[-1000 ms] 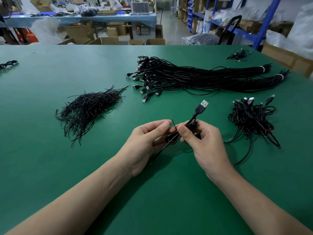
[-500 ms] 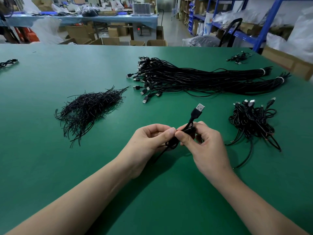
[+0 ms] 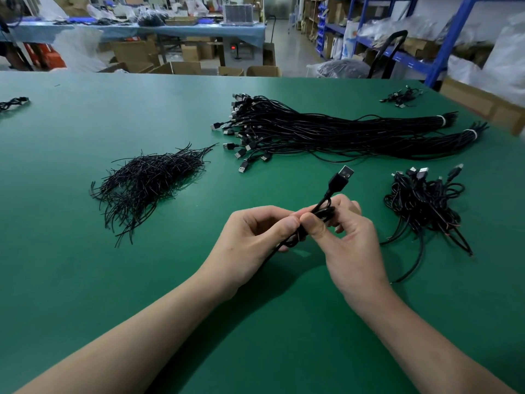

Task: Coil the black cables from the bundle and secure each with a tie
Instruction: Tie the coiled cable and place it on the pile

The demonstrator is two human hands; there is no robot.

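A coiled black cable is held between both hands above the green table. Its USB plug sticks up and to the right. My left hand pinches the coil's lower left part with thumb and fingers. My right hand pinches the coil's middle, thumb pressed on top. The tie itself is hidden between the fingers. A long bundle of black cables lies behind the hands. A heap of black ties lies to the left.
A pile of coiled cables lies to the right of my right hand. Small cable clusters sit at the far right and far left of the table. Boxes, another table and blue shelving stand beyond the far edge.
Both hands have closed tighter on the coil and drawn slightly nearer. The loose tie end seen standing up between the thumbs a second ago is no longer visible.
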